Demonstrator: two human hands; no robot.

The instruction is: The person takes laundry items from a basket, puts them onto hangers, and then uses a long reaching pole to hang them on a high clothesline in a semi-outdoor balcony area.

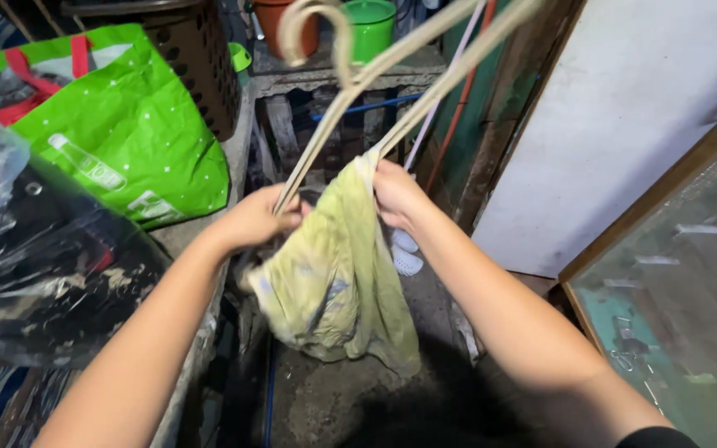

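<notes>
A cream plastic clothes hanger [350, 75] is held up in front of me, its hook near the top of the view. A pale yellow-green garment [334, 274] hangs from its lower end. My left hand [255, 217] grips the hanger's left arm and the cloth there. On the right arm of the hanger, my right hand [398, 195] pinches the garment's top edge. Both forearms reach in from the bottom of the view.
A green shopping bag with red handles [126, 124] sits on a ledge at left, beside a dark plastic crate [197, 58]. Clear plastic bags [35, 265] lie at lower left. Green and orange buckets [371, 25] stand behind. A white wall [624, 108] and framed glass pane [682, 290] are at right.
</notes>
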